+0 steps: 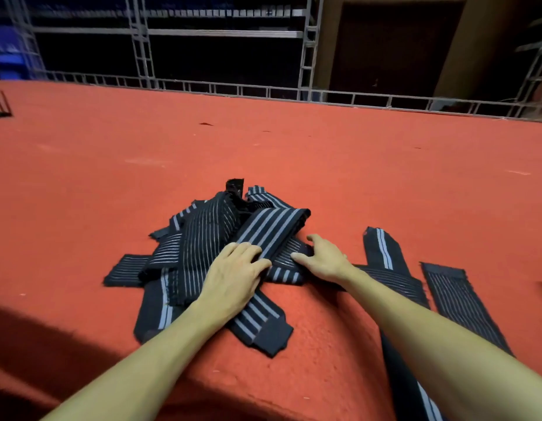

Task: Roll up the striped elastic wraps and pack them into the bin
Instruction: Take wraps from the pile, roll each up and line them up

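A loose pile of black elastic wraps with pale stripes [209, 238] lies on the red felt table [294, 153]. My left hand [233, 275] lies flat on the near side of the pile, its fingers over a broad-striped wrap [272, 226] that runs diagonally up to the right. My right hand [322, 258] is at the pile's right edge, thumb and fingers spread and touching the wraps. No bin is in view.
Two more wraps lie flat to the right: one with a single pale stripe [382, 247] and one with thin stripes [458, 299]. Another wrap [415, 390] hangs over the near edge under my right forearm. Metal racks [227, 34] stand behind the table.
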Demonstrator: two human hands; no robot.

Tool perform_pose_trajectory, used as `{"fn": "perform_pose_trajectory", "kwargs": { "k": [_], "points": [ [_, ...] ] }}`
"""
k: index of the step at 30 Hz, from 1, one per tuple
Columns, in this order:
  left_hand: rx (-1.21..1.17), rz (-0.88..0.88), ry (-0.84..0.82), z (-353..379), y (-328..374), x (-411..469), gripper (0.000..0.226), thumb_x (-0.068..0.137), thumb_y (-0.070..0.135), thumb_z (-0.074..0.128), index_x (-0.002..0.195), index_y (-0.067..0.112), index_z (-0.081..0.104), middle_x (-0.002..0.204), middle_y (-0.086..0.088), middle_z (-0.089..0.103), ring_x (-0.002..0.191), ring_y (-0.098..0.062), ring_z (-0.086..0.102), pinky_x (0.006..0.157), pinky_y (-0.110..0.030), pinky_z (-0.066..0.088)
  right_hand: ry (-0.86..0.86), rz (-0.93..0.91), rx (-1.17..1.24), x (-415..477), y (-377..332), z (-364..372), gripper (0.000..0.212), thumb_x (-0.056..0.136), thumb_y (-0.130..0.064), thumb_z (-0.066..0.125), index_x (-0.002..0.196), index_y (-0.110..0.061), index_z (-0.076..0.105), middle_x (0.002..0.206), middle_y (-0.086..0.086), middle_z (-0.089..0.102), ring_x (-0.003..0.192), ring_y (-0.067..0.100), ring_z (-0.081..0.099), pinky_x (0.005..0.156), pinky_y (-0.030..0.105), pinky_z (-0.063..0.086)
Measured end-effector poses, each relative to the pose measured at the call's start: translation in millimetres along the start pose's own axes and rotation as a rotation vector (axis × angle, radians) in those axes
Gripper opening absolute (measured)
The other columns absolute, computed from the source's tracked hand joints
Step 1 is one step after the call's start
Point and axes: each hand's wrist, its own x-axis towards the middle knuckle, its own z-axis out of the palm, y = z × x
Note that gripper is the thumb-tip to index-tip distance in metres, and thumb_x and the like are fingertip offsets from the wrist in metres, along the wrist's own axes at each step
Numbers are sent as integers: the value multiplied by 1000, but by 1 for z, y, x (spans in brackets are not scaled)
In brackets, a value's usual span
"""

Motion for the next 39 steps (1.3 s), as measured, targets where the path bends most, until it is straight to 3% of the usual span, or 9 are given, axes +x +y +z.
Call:
{"fn": "perform_pose_trajectory", "kwargs": {
  "k": [6,10,15,17,20,22,29,34,39],
  "points": [
    [-22,-27,45,-1,-3,8,34,76,12,73,107,26,69,104,4,68,96,-18,61,84,-31,36,232,-160,13,-8,3,-29,29,93,-39,55,114,-20,61,113,12,67,108,33,59,85,40,47],
    [69,-28,69,-12,9,23,32,83,11,53,105,24,71,100,6,71,85,-19,64,76,-31,36,324,-64,-161,-32,25,-82,26,89,-45,58,107,-30,68,107,10,70,106,31,61,81,37,48],
    [134,-135,-148,-16,26,28,30,59,17,82,86,26,77,86,6,71,80,-20,65,76,-34,33,334,110,-274,-77,82,-141,25,88,-46,59,106,-33,70,108,9,70,104,30,63,79,34,47],
    [128,-152,-241,-20,44,32,30,66,24,75,95,27,76,96,5,70,92,-20,64,86,-37,27,309,149,-254,-95,101,-150,25,87,-46,60,105,-32,71,108,10,69,106,31,62,79,34,46],
    [-43,-135,-288,-19,83,43,38,86,32,52,122,27,64,129,5,57,123,-17,47,105,-40,17,197,173,-175,-113,126,-150,25,83,-44,66,96,-23,73,100,12,69,102,31,62,80,35,49],
    [-166,-135,-303,-18,110,51,39,92,38,44,126,28,59,134,9,51,129,-13,39,110,-38,15,119,186,-164,-120,143,-145,25,80,-41,70,93,-20,73,97,11,70,98,30,63,81,34,51],
    [-486,-166,-363,0,180,72,36,97,31,37,129,26,53,127,2,55,123,-18,48,102,-36,32,40,199,-151,-142,186,-131,22,85,-33,68,102,-19,66,95,3,64,100,27,60,83,32,47],
    [-620,-430,-381,23,202,95,42,99,41,38,134,20,49,128,-7,51,125,-26,43,104,-39,33,148,150,-130,-151,207,-108,25,89,-34,60,111,-23,64,118,-1,66,116,22,58,94,35,47],
    [-579,-528,-264,42,212,99,29,93,45,51,118,32,58,112,1,50,116,-20,47,97,-35,30,320,139,-74,-166,231,-72,25,93,-40,51,113,-27,61,102,-7,58,105,16,56,84,29,40]
  ]
}}
